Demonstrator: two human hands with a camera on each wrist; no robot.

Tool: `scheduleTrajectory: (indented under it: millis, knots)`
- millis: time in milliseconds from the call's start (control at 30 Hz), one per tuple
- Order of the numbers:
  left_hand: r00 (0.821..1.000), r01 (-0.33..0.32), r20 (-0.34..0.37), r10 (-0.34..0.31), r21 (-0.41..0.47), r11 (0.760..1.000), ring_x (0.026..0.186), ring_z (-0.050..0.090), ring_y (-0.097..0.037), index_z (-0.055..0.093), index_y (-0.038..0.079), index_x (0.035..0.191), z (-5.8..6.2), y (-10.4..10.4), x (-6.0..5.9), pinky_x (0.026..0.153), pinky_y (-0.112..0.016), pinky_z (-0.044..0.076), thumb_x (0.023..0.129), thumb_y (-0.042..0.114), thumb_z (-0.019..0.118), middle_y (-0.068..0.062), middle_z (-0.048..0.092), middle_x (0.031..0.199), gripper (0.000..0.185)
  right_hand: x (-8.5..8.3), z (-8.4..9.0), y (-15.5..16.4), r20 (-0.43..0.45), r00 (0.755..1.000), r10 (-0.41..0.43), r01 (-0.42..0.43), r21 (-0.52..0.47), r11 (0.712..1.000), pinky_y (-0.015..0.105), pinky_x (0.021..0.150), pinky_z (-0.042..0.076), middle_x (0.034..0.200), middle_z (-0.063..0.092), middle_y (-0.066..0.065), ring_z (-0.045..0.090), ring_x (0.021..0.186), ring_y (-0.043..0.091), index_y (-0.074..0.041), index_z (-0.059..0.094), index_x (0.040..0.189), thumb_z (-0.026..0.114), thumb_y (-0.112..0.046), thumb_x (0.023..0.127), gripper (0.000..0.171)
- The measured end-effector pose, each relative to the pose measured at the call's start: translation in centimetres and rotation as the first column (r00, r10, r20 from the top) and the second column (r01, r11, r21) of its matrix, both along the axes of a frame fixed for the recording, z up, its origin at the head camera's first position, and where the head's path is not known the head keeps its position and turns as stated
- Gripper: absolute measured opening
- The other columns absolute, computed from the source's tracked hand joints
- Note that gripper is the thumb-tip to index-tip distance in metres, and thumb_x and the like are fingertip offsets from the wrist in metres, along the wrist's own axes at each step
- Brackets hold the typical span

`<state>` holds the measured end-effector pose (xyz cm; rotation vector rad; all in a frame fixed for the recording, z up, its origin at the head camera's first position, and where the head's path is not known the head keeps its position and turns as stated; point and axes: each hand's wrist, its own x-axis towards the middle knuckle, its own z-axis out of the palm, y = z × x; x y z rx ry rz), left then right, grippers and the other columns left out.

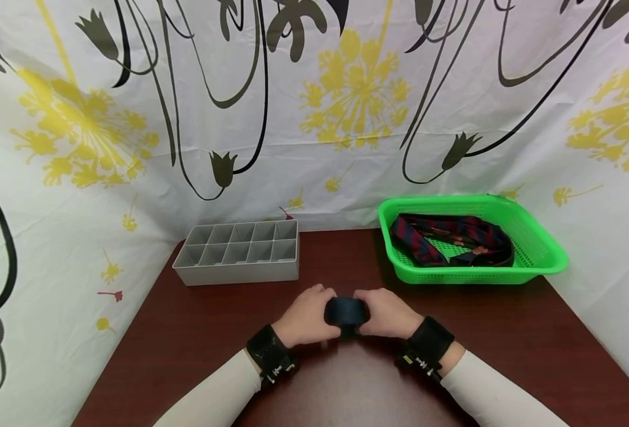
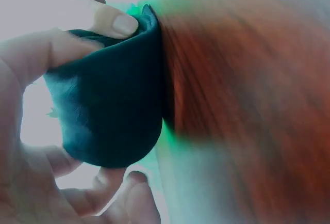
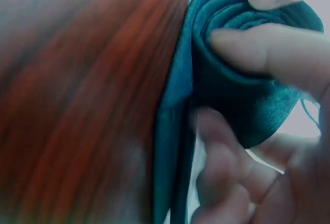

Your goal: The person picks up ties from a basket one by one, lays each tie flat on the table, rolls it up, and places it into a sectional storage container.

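Left hand (image 1: 305,316) and right hand (image 1: 389,314) both grip a rolled dark teal fabric tie (image 1: 346,312), fingers curled round it, low over the dark red-brown wooden table (image 1: 186,332). Beyond: grey plastic divided organiser tray (image 1: 239,252) far left; green plastic basket (image 1: 538,249) holding striped ties (image 1: 453,237) far right.

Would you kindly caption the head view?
Both hands, left hand and right hand, grip a rolled dark tie over the table.

We found bare worktop (image 1: 346,261) ahead of both hands, forming an open lane between the grey divider box (image 1: 238,254) at far left and the green basket (image 1: 471,239) at far right.
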<state>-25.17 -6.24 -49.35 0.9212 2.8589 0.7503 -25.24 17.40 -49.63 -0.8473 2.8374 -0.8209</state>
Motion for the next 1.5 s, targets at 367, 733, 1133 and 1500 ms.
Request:
scheduleTrajectory:
  millis: [367, 733, 1133, 1500]
  knots:
    - [1.000, -0.017, 0.017, 0.017, -0.046, 0.999, 0.085, 0.054, -0.011, 0.063, 0.019, 0.117, -0.5, 0.1, -0.2, 0.073, -0.026, 0.050, 0.077, 0.036, 0.084, 0.001, 0.058, 0.102, 0.049, -0.4, 0.3, 0.5, 0.021, 1.000, -0.010, 0.011, -0.041, 0.999, 0.024, 0.063, 0.048, 0.065, 0.057, -0.013, 0.053, 0.059, 0.004, -0.023, 0.067, 0.095, 0.091, -0.020, 0.074, 0.033]
    - [1.000, -0.010, 0.016, 0.011, -0.060, 0.998, 0.080, 0.053, -0.010, 0.067, 0.017, 0.111, -0.5, 0.4, -0.1, 0.071, -0.024, 0.049, 0.077, 0.031, 0.085, 0.000, 0.056, 0.098, 0.041, 0.2, 1.0, 0.2, 0.013, 0.998, 0.069, -0.068, -0.063, 0.996, 0.026, 0.071, 0.051, 0.070, 0.059, -0.012, 0.056, 0.064, 0.003, -0.025, 0.065, 0.111, 0.093, -0.021, 0.076, 0.045]
    - [0.927, -0.078, 0.372, -0.038, 0.291, 0.954, 0.111, 0.066, -0.018, 0.042, 0.012, 0.156, -1.0, 0.0, -0.3, 0.094, -0.036, 0.058, 0.088, 0.040, 0.084, -0.011, 0.062, 0.137, 0.085, -0.4, 0.0, 0.3, 0.088, 0.996, -0.006, 0.004, 0.026, 1.000, 0.033, 0.076, 0.054, 0.083, 0.066, -0.008, 0.058, 0.074, 0.011, -0.019, 0.072, 0.098, 0.092, -0.014, 0.073, 0.033]
    - [0.729, -0.432, 0.681, -0.072, 0.539, 0.723, 0.123, 0.068, -0.034, 0.030, -0.002, 0.159, -1.4, 2.0, 1.0, 0.093, -0.048, 0.063, 0.094, 0.020, 0.076, -0.031, 0.052, 0.148, 0.083, -1.2, -0.6, 1.2, 0.155, 0.988, 0.005, 0.004, -0.060, 0.998, 0.034, 0.085, 0.058, 0.097, 0.074, -0.009, 0.064, 0.089, 0.010, -0.019, 0.077, 0.108, 0.098, -0.017, 0.073, 0.041]
